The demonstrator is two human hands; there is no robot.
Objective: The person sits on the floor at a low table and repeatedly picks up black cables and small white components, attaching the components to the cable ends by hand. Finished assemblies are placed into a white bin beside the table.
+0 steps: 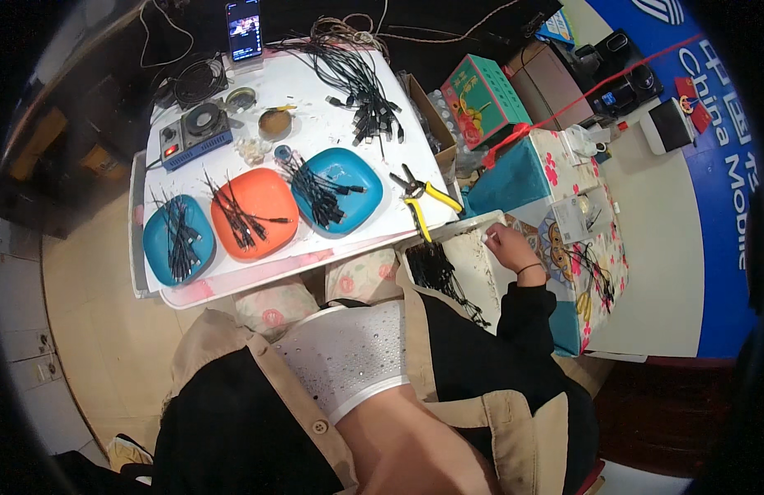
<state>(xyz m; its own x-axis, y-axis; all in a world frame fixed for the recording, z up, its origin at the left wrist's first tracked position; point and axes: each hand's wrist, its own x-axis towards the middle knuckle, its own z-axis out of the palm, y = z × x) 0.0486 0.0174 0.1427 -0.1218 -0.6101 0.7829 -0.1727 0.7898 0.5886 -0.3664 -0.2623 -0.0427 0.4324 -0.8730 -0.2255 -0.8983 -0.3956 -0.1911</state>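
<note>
My right hand (pixel 512 250) reaches over the right side of a white bin (pixel 464 252) beside the table. Its fingers are curled together near the bin's far corner; what they hold, if anything, is too small to make out. Inside the bin lies a bundle of black cables (pixel 435 268). My left hand is out of view. Closest to my right hand on the table are wire strippers (pixel 421 198) with yellow handles, their jaws and handles spread. A blue bowl (pixel 361 177), an orange bowl (pixel 266 194) and another blue bowl (pixel 160 239) hold short black cables.
On the white table (pixel 316 91) sit a heating device (pixel 193 136) with a lit red switch, a round tin (pixel 274 124) and a pile of cables (pixel 373 115). A phone (pixel 244 31) stands at the back. Right are a green box (pixel 485 91) and a flower-patterned surface (pixel 609 239).
</note>
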